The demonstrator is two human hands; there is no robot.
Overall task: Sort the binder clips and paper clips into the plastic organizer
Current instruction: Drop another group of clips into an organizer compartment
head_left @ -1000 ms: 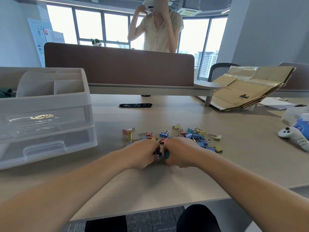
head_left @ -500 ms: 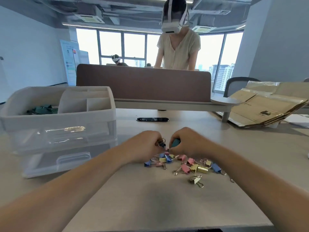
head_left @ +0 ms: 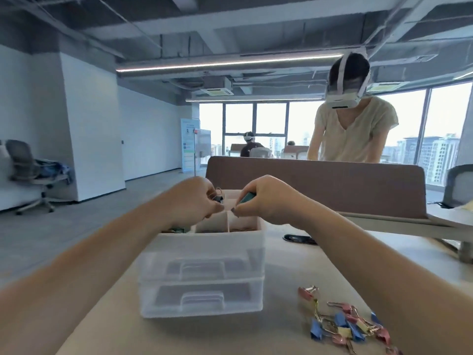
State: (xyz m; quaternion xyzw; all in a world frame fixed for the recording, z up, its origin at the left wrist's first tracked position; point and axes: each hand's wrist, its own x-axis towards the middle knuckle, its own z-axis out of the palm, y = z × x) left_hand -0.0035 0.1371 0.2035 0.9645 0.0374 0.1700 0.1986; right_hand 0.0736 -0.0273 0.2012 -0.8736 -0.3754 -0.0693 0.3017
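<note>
Your left hand [head_left: 197, 201] is gripping a dark clip [head_left: 218, 199] | right hand [head_left: 266, 199] is gripping a green clip [head_left: 247, 197] over the organizer [head_left: 204, 267] | partly sorted; clip pile [head_left: 345, 324] is waiting on worktop [head_left: 294, 283]

Bright window backlight, soft overall blur, wide-angle edge distortion.
</note>
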